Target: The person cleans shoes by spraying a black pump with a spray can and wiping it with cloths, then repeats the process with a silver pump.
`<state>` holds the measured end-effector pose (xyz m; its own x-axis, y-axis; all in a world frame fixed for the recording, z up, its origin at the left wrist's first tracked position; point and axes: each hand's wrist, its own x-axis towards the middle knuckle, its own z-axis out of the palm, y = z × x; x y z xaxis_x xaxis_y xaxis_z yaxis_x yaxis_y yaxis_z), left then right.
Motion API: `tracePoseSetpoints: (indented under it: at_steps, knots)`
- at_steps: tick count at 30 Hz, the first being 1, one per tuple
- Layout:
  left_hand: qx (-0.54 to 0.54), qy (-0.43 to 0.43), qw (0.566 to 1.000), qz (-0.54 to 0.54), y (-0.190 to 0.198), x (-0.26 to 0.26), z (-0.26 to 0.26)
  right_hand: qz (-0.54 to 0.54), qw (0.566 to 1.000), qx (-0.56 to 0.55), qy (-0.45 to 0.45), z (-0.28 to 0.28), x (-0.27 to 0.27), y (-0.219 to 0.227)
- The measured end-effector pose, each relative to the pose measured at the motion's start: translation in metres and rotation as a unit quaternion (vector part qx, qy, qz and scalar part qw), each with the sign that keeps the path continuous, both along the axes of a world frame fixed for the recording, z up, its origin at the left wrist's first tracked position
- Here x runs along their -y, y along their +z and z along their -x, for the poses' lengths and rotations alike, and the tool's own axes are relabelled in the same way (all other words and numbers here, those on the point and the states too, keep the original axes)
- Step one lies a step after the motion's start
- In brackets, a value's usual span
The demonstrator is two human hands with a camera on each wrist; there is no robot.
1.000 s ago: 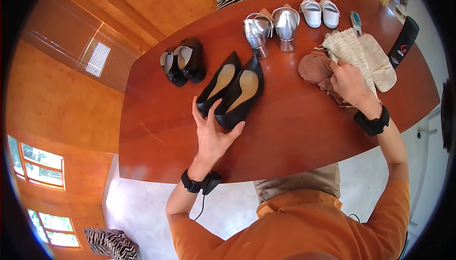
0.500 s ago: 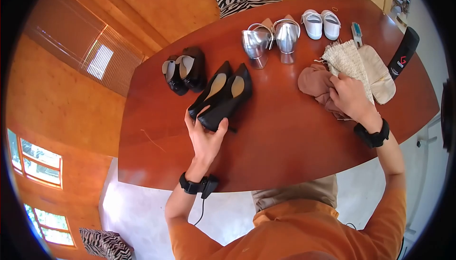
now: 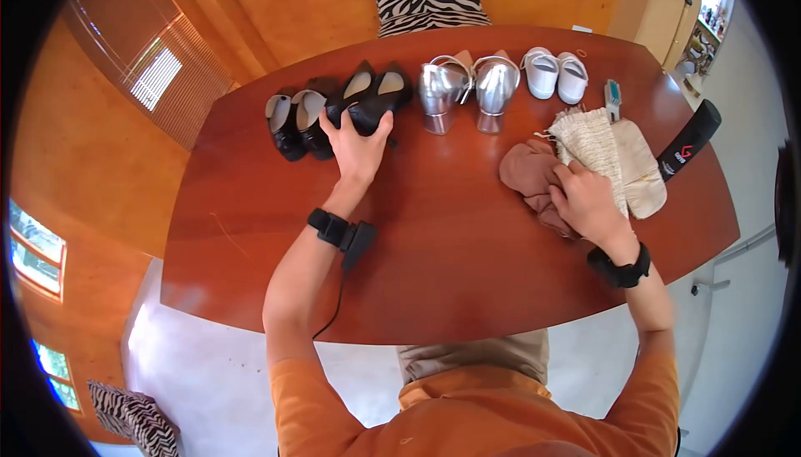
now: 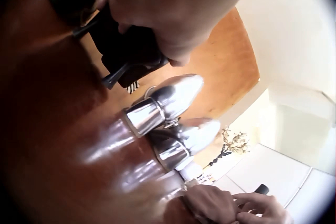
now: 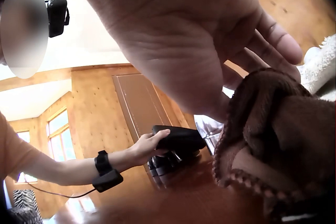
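At the far left of the table, my left hand (image 3: 355, 152) grips a pair of black pointed pumps (image 3: 375, 116) by their heel ends, thumb on one side and fingers on the other. Their thin heels point down in the left wrist view. They are close beside the black shoes (image 3: 292, 127), overlapping them in the head view. Silver heeled shoes (image 3: 492, 94) stand to their right. My right hand (image 3: 591, 202) holds a bunched brown cloth (image 3: 530, 175) with bent fingers; its fingertips are partly hidden behind the fabric in the right wrist view.
White shoes (image 3: 555, 75) stand at the back, with a brush (image 3: 613, 100) to their right. A cream woven cloth (image 3: 588, 140) and a beige pad (image 3: 641, 173) lie beside the brown cloth. A black bottle (image 3: 691, 140) is at the right side.
My left hand has lifted the black pumps and carried them away from me, up beside the other black shoes. My right hand has stayed on the brown cloth.
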<state>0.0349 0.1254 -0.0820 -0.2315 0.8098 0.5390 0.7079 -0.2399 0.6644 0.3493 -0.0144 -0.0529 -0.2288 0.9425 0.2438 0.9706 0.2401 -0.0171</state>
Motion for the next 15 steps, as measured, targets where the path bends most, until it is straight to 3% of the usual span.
tracePoseSetpoints:
  at_steps: [4,6,7,8,10,11,12,14,15]
  knots:
    - [-0.023,-0.021,0.999,0.038,-0.010,-0.013,-0.003,-0.021,0.999,-0.036,-0.006,0.008,0.005,0.002]
    - [-0.030,-0.015,0.992,0.125,0.005,-0.007,-0.007,-0.098,0.992,-0.018,0.072,0.005,0.002,-0.011]
    - [-0.108,0.022,0.986,0.127,0.010,-0.002,-0.014,-0.046,0.997,-0.020,0.058,0.005,0.003,-0.011]
    - [-0.108,0.018,0.985,0.131,0.013,0.005,-0.021,-0.042,0.997,-0.020,0.054,0.006,0.002,-0.012]
    - [-0.268,0.006,0.955,-0.127,0.017,0.016,-0.034,-0.007,0.999,-0.028,0.021,0.008,-0.001,-0.014]
    - [-0.225,-0.100,0.953,-0.174,0.021,0.018,-0.042,-0.002,1.000,-0.028,0.011,0.010,-0.001,-0.011]
    - [-0.172,-0.175,0.960,-0.137,0.017,0.016,-0.051,0.012,0.999,-0.044,0.006,0.014,-0.001,-0.007]
    - [-0.105,-0.196,0.968,-0.117,0.006,0.003,-0.067,0.028,0.998,-0.056,-0.017,0.011,0.000,-0.005]
    - [-0.094,-0.173,0.977,-0.086,0.006,-0.004,-0.072,-0.026,0.998,-0.059,-0.002,0.006,-0.001,-0.008]
